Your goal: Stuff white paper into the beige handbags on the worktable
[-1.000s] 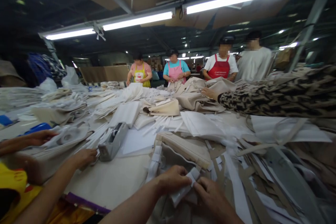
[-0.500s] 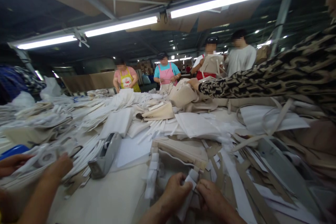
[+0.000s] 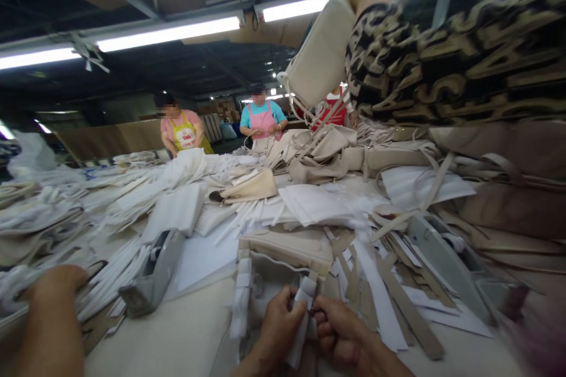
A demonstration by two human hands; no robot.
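Observation:
A beige bag (image 3: 283,245) lies at the bottom centre, its opening toward me and white wrapping around its straps. My left hand (image 3: 279,324) pinches the white-wrapped strap (image 3: 305,291) on the bag's right side, thumb on top. Just right of it, my right hand (image 3: 338,330) is closed, its thumb and forefinger pressed together beside the strap; what they grip is too small to make out. Another white-wrapped strap (image 3: 241,297) runs along the bag's left side.
Grey tape dispensers stand left (image 3: 152,271) and right (image 3: 451,259) of the bag. Paper and beige strips (image 3: 409,306) lie at right. A person's patterned sleeve (image 3: 442,65) reaches in, lifting a beige bag (image 3: 322,50). Another person's arm (image 3: 57,318) is at left. Workers stand behind.
The patterned-sleeved arm has risen with a beige bag in its hand. The view has shifted right. My right hand has curled its fingers more beside the strap.

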